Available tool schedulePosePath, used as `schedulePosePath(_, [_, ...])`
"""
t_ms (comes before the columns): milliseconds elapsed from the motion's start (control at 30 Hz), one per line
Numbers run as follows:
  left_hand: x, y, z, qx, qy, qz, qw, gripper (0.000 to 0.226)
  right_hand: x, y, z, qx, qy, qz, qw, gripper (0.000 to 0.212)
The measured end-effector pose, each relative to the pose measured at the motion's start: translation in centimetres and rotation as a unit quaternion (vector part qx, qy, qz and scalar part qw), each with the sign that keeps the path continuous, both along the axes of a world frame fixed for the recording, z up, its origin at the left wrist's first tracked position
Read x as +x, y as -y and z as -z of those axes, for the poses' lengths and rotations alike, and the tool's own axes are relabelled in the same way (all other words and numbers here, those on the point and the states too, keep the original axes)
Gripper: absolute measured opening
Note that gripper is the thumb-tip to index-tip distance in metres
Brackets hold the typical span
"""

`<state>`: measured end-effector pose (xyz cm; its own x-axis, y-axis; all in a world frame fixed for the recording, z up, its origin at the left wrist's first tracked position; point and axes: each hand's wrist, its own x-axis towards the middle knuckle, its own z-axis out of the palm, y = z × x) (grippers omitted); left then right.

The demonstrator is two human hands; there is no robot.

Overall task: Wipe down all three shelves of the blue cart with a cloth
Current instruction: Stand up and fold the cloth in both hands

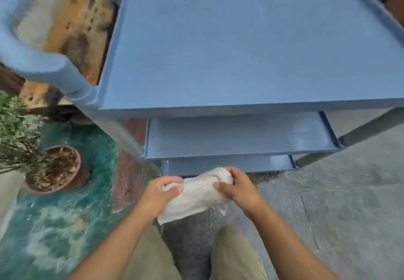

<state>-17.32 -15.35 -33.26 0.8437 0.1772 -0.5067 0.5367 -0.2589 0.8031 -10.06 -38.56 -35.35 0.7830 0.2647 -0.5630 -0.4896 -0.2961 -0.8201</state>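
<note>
Both hands [160, 190] [237, 187] on cloth [196, 195], before cart [240, 107]

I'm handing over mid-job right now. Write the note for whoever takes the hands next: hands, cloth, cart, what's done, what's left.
Left hand: grips the left end of the white terry cloth.
Right hand: grips the right end. The cloth is bunched between the hands, in front of the cart and touching no shelf.
Blue three-shelf cart: straight ahead. The top shelf, middle shelf and bottom shelf hold nothing.
Done: cannot tell whether any shelf has been wiped.
Left: treat all three as pending; the top shelf is probably the easiest start.
Mind the terracotta plant pot on the floor to the left.
</note>
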Motion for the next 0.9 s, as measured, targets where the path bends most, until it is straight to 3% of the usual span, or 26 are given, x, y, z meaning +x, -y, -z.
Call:
schedulePosePath(167, [-2.5, 0.2, -11.9, 0.038, 0.033, -0.012, 0.999, 0.016, -2.7, 1.2, -12.0, 0.044, 0.031, -0.069, 0.996, 0.068])
schedulePosePath(333, [-3.3, 0.2, -19.9, 0.086, 0.032, 0.055, 0.994, 0.028, -2.8, 1.6, -21.2, -0.083, 0.18, -0.241, 0.95, 0.067])
schedulePosePath(467, [-3.1, 0.4, -23.5, 0.149, 0.002, 0.161, 0.976, 0.042, -0.2, 2.2, -26.1, -0.128, 0.251, -0.281, 0.917, 0.057])
schedulePosePath(600, [-1.8, 0.6, -26.5, 0.19, 0.066, 0.105, 0.974, 0.005, 3.0, 2.1, -29.2, -0.116, 0.304, -0.275, 0.905, 0.034])
schedulePosePath(767, [-0.8, -0.9, -30.3, 0.201, 0.147, 0.022, 0.968, 0.019, 7.7, -0.2, -32.1, -0.098, 0.363, -0.282, 0.883, 0.024])
schedulePosePath(900, [-0.8, -3.0, -32.4, 0.156, 0.176, -0.031, 0.971, 0.027, 11.1, -4.2, -34.4, -0.007, 0.327, -0.302, 0.895, 0.022])
